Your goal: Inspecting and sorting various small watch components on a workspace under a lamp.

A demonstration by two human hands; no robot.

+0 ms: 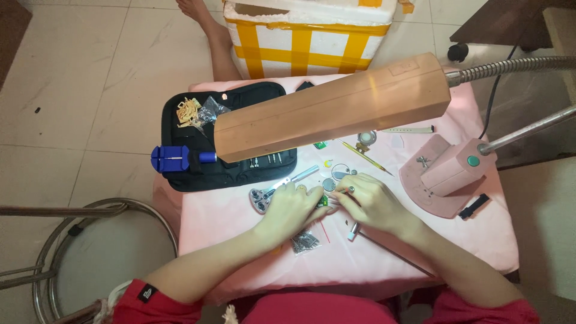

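Pink tablecloth (360,264): small watch part (327,201) between both hands' fingertips.

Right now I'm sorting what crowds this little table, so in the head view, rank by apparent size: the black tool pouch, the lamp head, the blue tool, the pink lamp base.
1. Lamp head, though it sits nearer the camera, so this is unsure.
2. Black tool pouch.
3. Pink lamp base.
4. Blue tool.

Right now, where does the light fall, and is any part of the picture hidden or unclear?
Head view: the lamp head lights the pink cloth around both hands, left hand and right hand; it also hides the table behind it; the small parts between the fingers are too tiny to make out; floor is dimmer.
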